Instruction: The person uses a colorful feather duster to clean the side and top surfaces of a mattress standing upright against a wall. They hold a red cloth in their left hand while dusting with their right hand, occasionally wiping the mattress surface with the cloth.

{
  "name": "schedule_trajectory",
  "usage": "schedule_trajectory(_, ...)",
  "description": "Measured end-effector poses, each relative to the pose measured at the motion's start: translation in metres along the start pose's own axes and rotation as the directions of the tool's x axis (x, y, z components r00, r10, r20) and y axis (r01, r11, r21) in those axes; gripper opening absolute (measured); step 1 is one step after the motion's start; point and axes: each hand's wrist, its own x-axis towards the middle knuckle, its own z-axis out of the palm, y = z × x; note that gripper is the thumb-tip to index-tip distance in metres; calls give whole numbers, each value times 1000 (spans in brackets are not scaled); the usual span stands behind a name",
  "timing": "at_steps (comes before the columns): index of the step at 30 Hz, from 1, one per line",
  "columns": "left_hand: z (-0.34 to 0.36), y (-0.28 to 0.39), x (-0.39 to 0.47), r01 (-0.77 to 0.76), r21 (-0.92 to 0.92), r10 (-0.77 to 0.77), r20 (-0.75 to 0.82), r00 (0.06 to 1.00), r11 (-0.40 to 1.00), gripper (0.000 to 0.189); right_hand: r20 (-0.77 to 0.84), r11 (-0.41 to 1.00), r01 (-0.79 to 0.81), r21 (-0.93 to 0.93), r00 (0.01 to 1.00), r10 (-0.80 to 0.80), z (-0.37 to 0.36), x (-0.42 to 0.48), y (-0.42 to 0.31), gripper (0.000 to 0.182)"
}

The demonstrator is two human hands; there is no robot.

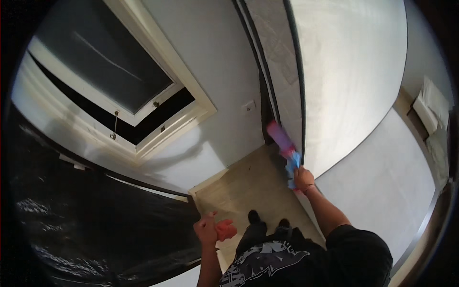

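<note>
My right hand is closed around a bunched blue cloth, next to the side of a grey mattress. Beyond the cloth, a blurred pink and purple item extends from the same hand; its kind cannot be told. Lower left, my left hand grips a bundled orange-red cloth above the floor.
An open white-framed window is in the wall at upper left. Black plastic sheeting covers a surface at lower left. A large pale mattress stands at the right over another pale surface. The wall bears a socket.
</note>
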Motion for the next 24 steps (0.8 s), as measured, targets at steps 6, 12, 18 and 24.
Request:
schedule_trajectory(6,26,31,10,19,34,-23,121,992,999,36,120,988,-156,-6,981,155,8,-34,45,32)
schedule_trajectory(12,38,22,14,-15,79,-4,237,972,997,32,94,984,-145,104,986,136,-10,-54,39,37)
schedule_trajectory(18,66,22,21,-169,78,122,415,902,983,22,-115,979,-49,200,991,73,-28,-53,16,40)
schedule_trajectory(24,83,36,22,-190,22,158,468,869,981,20,-80,993,-56,107,995,65,-36,-63,0,32)
